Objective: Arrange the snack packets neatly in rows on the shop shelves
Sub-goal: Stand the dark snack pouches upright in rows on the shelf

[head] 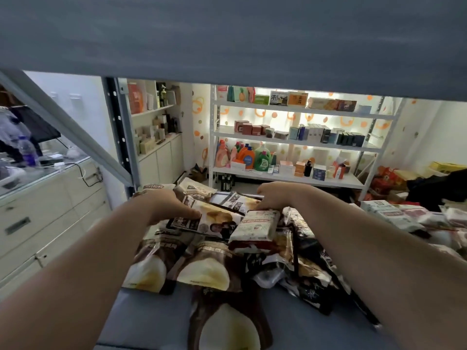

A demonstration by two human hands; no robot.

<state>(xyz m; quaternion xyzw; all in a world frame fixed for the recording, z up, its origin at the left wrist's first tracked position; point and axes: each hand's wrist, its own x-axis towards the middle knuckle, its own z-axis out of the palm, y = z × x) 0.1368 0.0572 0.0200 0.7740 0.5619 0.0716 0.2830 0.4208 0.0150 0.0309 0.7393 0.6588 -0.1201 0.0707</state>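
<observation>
Currently left hand (166,205) pinches a printed snack packet (217,219) atop the loose heap (209,263) on the grey shelf (151,317); right hand (274,195): grip unclear, fingers hidden. Risk: lifting probably drags the white packet (255,227) leaning on it, toppling neighbours.

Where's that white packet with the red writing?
Centre of the head view: the white packet lies atop the dark packets, just below the right hand.

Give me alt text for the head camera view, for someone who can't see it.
The left hand pinches a packet atop jumbled snack packets on a grey shelf; the right hand reaches in beside it. Stocked white shelves stand behind.
</observation>
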